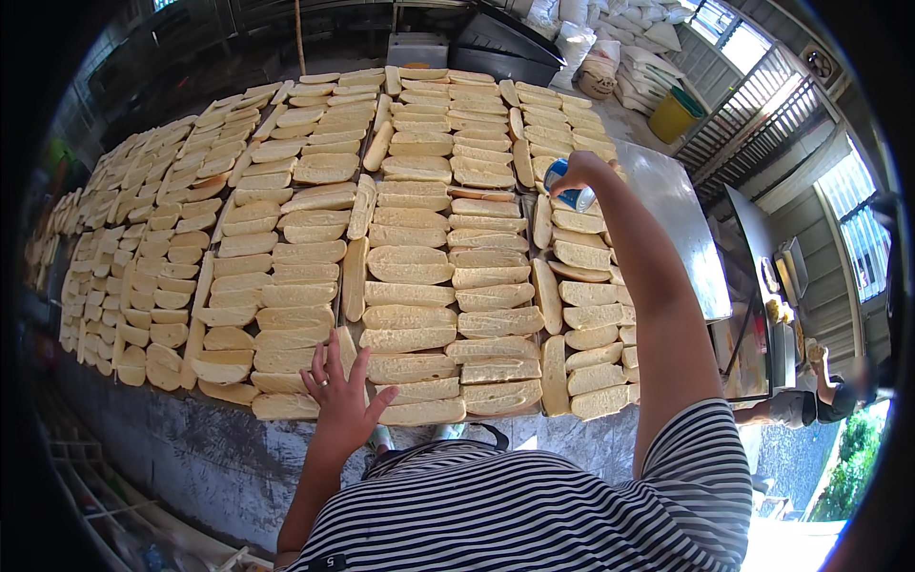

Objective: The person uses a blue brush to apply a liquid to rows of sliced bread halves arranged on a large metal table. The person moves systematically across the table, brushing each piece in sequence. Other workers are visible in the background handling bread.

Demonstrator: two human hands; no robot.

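Rows of halved bread rolls (pixel 413 263), cut face up and pale with a light spread-like sheen, cover the long table before me. My right hand (pixel 587 174) is closed around a blue and silver tin can (pixel 568 187), tilted over the rolls at the right. Whether anything falls from the can I cannot tell. My left hand (pixel 342 400) rests with fingers spread on the near edge of the bread, by a narrow slice (pixel 347 350) set crosswise. Nothing is held in it, and a ring shows on one finger.
Bare metal tabletop (pixel 668 214) lies right of the bread. Beyond stand a black crate (pixel 507 46), stacked white sacks (pixel 647 68) and a yellow bin (pixel 674 118). Another person (pixel 833 400) is at a side table on the far right.
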